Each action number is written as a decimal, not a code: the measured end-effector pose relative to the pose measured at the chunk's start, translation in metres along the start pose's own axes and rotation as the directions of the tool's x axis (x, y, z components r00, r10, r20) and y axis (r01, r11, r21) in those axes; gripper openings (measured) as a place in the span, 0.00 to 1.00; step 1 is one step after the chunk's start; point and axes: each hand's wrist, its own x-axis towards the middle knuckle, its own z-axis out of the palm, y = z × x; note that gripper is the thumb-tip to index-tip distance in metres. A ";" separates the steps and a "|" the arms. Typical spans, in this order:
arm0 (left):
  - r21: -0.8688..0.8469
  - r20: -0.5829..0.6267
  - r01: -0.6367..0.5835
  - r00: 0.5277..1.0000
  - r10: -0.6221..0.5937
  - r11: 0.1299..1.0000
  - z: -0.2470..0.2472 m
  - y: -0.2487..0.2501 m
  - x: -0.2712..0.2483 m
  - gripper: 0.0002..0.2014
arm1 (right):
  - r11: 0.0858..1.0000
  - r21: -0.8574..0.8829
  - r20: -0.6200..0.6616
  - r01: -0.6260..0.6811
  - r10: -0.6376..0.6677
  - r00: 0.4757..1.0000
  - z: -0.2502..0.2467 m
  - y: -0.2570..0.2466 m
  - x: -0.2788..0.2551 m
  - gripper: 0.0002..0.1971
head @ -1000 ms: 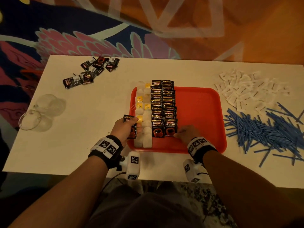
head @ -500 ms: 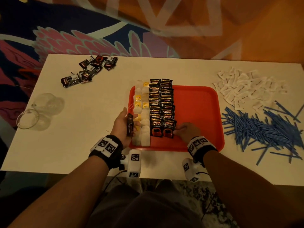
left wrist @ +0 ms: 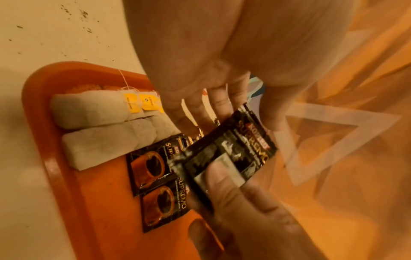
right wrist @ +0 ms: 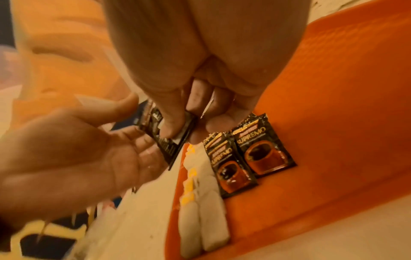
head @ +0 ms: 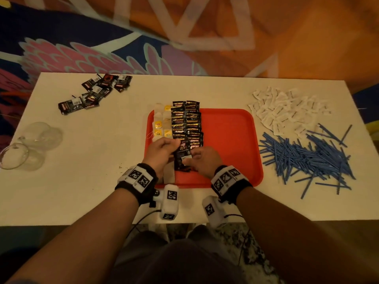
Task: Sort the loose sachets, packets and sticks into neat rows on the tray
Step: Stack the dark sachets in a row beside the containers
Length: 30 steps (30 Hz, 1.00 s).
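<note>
A red tray (head: 225, 140) sits mid-table. Its left part holds two rows of tea bags (head: 162, 124) and two rows of black coffee sachets (head: 186, 121). Over the tray's near end both hands meet on one black coffee sachet (head: 180, 158), held tilted above the rows. My left hand (head: 173, 144) has its fingers under the sachet (left wrist: 233, 154) and its thumb on the far edge. My right hand (head: 194, 158) pinches the near end of the sachet (right wrist: 167, 149) between thumb and fingers. Below it lie the front coffee sachets (right wrist: 262, 154) and tea bags (right wrist: 204, 228).
A loose pile of black sachets (head: 96, 93) lies at the table's far left. Clear glass cups (head: 26, 148) stand at the left edge. White sachets (head: 287, 111) and a heap of blue sticks (head: 307, 158) are right of the tray, whose right half (head: 235, 160) is bare.
My left hand has carried the black sachet from the tray's left edge to over its near end. My right hand has lifted off the front of the row and taken hold of the sachet.
</note>
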 end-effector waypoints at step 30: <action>0.846 -0.010 -0.085 0.985 0.174 0.527 0.010 -0.058 0.044 0.06 | 0.957 -0.036 -0.223 -0.288 0.273 0.936 0.000 0.069 0.028 0.08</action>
